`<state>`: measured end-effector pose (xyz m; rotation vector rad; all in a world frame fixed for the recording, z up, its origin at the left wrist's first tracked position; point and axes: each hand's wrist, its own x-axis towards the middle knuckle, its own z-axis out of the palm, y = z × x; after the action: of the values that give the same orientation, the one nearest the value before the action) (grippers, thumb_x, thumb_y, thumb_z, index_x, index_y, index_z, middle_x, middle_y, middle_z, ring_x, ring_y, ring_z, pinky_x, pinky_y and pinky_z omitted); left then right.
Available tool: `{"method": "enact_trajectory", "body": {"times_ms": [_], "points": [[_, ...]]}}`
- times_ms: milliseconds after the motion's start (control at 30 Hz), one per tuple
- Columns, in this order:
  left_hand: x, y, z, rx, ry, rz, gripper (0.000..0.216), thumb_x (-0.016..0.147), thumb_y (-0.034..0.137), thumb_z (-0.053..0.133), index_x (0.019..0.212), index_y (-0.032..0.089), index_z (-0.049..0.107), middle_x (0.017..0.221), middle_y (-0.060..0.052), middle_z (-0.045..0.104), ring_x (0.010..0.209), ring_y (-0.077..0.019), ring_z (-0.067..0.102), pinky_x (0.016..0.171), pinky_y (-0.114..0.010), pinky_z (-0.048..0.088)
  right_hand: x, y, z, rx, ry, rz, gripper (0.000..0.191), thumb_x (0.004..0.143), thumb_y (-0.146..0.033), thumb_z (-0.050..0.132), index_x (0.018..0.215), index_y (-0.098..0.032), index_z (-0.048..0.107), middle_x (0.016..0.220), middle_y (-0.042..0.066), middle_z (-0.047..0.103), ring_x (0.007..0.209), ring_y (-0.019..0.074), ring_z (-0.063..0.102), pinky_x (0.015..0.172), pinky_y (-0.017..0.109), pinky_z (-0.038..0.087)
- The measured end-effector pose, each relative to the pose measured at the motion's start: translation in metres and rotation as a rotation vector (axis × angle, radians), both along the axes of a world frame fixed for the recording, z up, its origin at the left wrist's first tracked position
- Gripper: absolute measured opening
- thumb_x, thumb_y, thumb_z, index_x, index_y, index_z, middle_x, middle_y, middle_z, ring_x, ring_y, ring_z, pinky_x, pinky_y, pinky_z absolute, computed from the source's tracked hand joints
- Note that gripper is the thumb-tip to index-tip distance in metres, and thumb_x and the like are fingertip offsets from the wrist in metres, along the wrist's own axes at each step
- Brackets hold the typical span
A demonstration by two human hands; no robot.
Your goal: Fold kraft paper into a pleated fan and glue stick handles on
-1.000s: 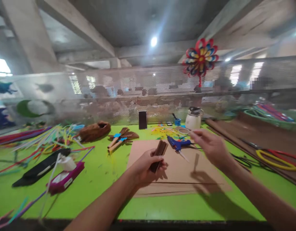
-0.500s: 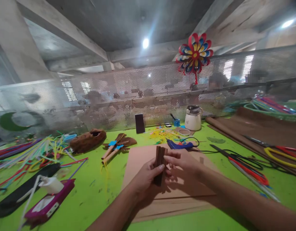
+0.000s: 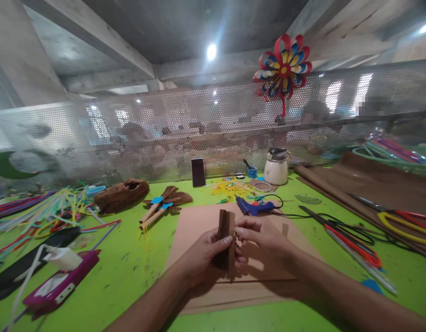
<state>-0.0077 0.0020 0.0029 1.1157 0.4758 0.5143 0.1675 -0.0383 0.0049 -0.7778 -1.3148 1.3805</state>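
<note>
Under a bare concrete ceiling, behind everything on the tabletop, a long perforated panel. Before it, a bright green worktable. Spread along its right side, a dark-brown sheet with a rolled edge. At the middle, brown cardboard, lying flat. High against the panel, to the right, a red, blue and yellow looped flower. At the left, a heap of pipe cleaners and a purple power strip. Partly on the sheet, scissors with one yellow and one red handle. Over the cardboard, left hand closed around a pleated brown bundle, thumb across its front, folds nearly upright. Right hand at the bundle's right edge, fingers curled, thumb and forefinger close together; whether pinching a fold, impossible to tell. Just beyond both, a blue glue gun at the cardboard's far edge. Farther back, near the panel, a white jug, a dark upright phone and a little blue pot.
</note>
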Motion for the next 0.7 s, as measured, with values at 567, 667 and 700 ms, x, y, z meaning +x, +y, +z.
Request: {"method": "enact_trajectory", "body": {"times_ms": [567,667,700], "points": [[0.002,-0.012,0.001,-0.109,-0.099,-0.242,0.032,0.087,0.044,0.044,0.091,0.014,0.056,0.062,-0.002,0.055,0.059,-0.0173,0.060,0.059,-0.028,0.044,-0.010,-0.005,0.005,0.095,0.084,-0.155,0.026,0.068,-0.030,0.072,0.082,-0.019,0.053,0.069,-0.002,0.057,0.055,0.0110,0.055,0.054,0.025,0.043],[0.001,-0.011,0.000,-0.094,-0.059,-0.248,0.037,0.087,0.047,0.041,0.087,0.013,0.057,0.062,-0.004,0.056,0.058,-0.0184,0.060,0.059,-0.029,0.044,-0.012,-0.005,0.007,0.018,0.174,-0.166,0.049,0.061,-0.024,0.076,0.104,-0.021,0.051,0.085,0.002,0.061,0.067,0.0127,0.057,0.055,0.023,0.043],[0.001,-0.011,0.000,-0.086,-0.033,-0.256,0.040,0.087,0.047,0.040,0.083,0.012,0.058,0.062,-0.005,0.056,0.057,-0.0181,0.060,0.058,-0.029,0.044,-0.013,-0.006,0.007,-0.013,0.191,-0.134,0.058,0.061,-0.022,0.076,0.111,-0.020,0.049,0.088,0.004,0.062,0.067,0.0128,0.057,0.054,0.023,0.042]]}}
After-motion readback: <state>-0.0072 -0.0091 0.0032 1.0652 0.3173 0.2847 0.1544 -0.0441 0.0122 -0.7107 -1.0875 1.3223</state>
